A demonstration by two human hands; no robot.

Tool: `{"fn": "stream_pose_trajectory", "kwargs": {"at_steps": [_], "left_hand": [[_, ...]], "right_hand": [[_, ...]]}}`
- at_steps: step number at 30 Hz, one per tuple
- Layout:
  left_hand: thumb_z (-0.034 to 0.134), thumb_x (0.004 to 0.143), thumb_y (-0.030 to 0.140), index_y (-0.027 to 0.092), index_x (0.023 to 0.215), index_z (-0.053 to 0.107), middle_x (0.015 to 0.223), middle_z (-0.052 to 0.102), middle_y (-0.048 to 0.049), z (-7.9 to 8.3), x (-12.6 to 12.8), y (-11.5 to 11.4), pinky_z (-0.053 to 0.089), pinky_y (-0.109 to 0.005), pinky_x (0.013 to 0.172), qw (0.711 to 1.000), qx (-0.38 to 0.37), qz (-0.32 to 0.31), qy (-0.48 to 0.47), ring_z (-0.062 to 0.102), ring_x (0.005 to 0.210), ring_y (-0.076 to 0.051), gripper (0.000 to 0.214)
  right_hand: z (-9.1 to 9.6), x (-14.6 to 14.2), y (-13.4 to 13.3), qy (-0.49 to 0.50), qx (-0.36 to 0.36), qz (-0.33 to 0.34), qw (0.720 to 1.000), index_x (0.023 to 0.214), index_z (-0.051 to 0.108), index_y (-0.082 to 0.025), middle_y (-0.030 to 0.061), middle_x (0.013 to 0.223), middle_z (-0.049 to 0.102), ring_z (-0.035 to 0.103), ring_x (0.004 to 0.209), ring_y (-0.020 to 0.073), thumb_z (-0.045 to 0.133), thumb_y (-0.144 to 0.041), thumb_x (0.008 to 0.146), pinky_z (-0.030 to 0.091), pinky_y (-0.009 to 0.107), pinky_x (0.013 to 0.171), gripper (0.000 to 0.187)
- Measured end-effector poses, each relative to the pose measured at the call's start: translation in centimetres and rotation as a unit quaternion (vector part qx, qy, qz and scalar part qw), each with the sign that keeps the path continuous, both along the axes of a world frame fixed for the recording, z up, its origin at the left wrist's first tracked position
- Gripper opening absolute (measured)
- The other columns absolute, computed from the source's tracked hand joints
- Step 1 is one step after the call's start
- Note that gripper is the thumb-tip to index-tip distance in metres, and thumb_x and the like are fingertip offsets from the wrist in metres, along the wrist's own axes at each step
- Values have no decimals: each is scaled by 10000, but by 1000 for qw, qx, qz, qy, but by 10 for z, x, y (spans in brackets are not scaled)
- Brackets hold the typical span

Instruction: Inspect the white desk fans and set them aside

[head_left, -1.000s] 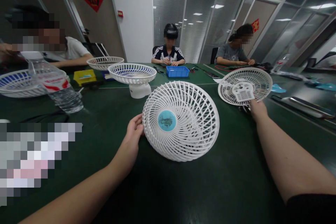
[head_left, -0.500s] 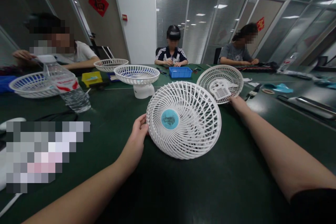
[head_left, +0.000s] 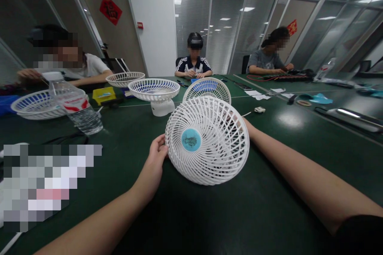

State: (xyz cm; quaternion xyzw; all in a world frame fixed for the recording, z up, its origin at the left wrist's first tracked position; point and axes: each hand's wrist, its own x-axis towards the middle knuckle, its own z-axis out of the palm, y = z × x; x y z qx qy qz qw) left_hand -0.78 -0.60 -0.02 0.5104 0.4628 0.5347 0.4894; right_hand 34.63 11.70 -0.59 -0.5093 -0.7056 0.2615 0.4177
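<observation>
A white round fan front grille (head_left: pixel 209 155) with a blue centre badge stands tilted in front of me. My left hand (head_left: pixel 158 149) grips its left rim, the thumb and fingers closed on the edge. Behind it rises a second white fan part, the rear grille (head_left: pixel 207 80), with only its upper rim in plain sight. My right hand (head_left: pixel 245 124) reaches behind the front grille to the rear grille. Its fingers are mostly hidden by the ribs, and the rear grille has moved along with it.
A fan head on a base (head_left: pixel 161 107) stands beyond my left hand. Further left are a water bottle (head_left: pixel 80 105), another grille (head_left: pixel 36 113) and a yellow tray (head_left: pixel 103 95). A white plug (head_left: pixel 259 110) and papers (head_left: pixel 257 95) lie right. Three people sit around the table.
My right hand has carried the rear grille leftward from the right side to behind the front grille, uncovering the plug and papers. My left hand still holds the front grille.
</observation>
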Motion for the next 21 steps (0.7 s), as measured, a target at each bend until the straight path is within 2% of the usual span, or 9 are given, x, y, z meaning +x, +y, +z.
{"fn": "stream_pose_trajectory", "kwargs": {"at_steps": [2, 5, 8, 11, 13, 16, 18, 21], "left_hand": [[477, 902, 418, 204, 1310, 393, 1386, 452, -111, 2, 0, -1, 320, -451, 1082, 1000, -3, -2, -2, 422, 1295, -266, 468], [486, 898, 413, 203, 1309, 396, 1389, 453, -108, 5, 1, -2, 317, -447, 1085, 1000, -7, -3, -6, 410, 1305, -266, 470], [496, 897, 402, 209, 1304, 409, 1388, 457, -98, 6, 2, -3, 326, -433, 1081, 1000, -16, 2, -6, 408, 1309, -260, 458], [500, 893, 372, 212, 1285, 429, 1377, 470, -89, 6, 3, -3, 341, -423, 1074, 1000, -15, 14, -2, 435, 1286, -255, 429], [496, 891, 363, 214, 1275, 440, 1371, 478, -84, 5, 3, -2, 355, -418, 1064, 1000, -8, 16, 3, 451, 1270, -255, 416], [500, 880, 367, 216, 1271, 446, 1360, 493, -86, 1, 3, 1, 391, -415, 1035, 1000, -2, 21, 5, 466, 1258, -263, 423], [519, 862, 369, 212, 1266, 449, 1347, 505, -94, -1, 2, 3, 415, -420, 1012, 999, -5, 35, -1, 472, 1252, -274, 439], [533, 855, 379, 218, 1263, 458, 1343, 512, -90, -1, 2, 4, 412, -431, 1013, 999, -6, 35, -5, 475, 1249, -279, 444]], "right_hand": [[4, 2, -8, 23, -18, -21, 999, 1053, 647, -200, 65, 1059, 639, 559, 1095, 223, 453, -586, 841, 353, 447, 1085, 481], [6, 4, -33, 58, -45, -33, 997, 1041, 615, -181, 68, 925, 643, 600, 936, 196, 414, -559, 862, 456, 412, 960, 464], [5, 5, -74, 78, -69, -12, 995, 995, 581, -180, 44, 890, 628, 594, 842, 159, 489, -510, 841, 496, 352, 861, 376], [5, 0, -116, 71, -92, 26, 993, 908, 580, -174, 36, 873, 618, 580, 829, 142, 555, -480, 822, 489, 330, 872, 319], [6, -7, -136, 24, -93, 72, 993, 924, 595, -175, 42, 908, 616, 571, 846, 139, 575, -462, 823, 477, 335, 904, 305], [9, -19, -150, -111, -37, 146, 982, 1091, 593, -199, 51, 1051, 598, 551, 915, 145, 636, -435, 792, 433, 365, 987, 384], [11, -26, -150, -169, 0, 156, 973, 1195, 550, -207, 60, 1130, 576, 545, 956, 157, 677, -446, 756, 410, 382, 1020, 515], [15, -33, -148, -196, 29, 150, 969, 1255, 507, -196, 80, 1208, 548, 539, 1046, 179, 689, -475, 738, 405, 376, 1034, 615]]}}
